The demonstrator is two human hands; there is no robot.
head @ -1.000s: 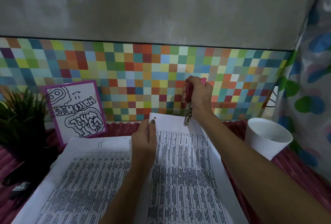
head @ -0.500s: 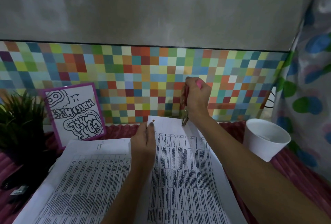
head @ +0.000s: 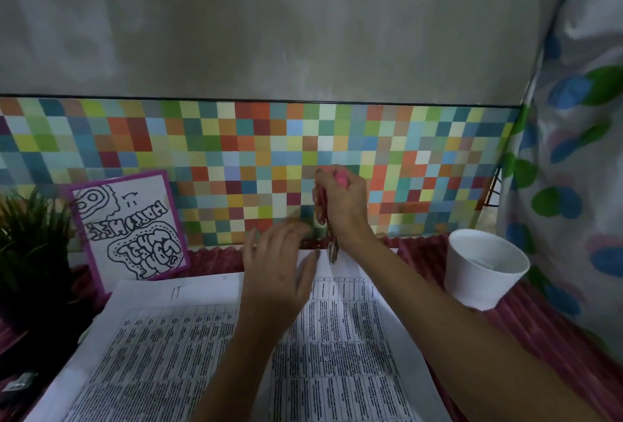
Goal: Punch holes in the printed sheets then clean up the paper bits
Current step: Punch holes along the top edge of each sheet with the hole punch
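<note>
Printed sheets point(head: 340, 347) covered in dense table text lie in front of me on the pink ribbed surface. My right hand point(head: 344, 209) is fisted around a pink-handled hole punch point(head: 332, 246), whose metal jaw hangs down at the far edge of the top sheet. My left hand point(head: 279, 270) hovers blurred over the sheet's far left corner, fingers spread, holding nothing. It hides the corner where a punched hole was seen before.
A white paper cup point(head: 485, 270) stands at the right. A purple-framed doodle card point(head: 129, 226) leans on the multicoloured tiled wall, with a green plant point(head: 30, 239) at far left. A patterned curtain point(head: 580, 169) hangs on the right.
My left hand has lifted off the sheet and opened, moving toward the far corner. The right hand with the punch stays at the sheet's far edge. The view has tilted up.
</note>
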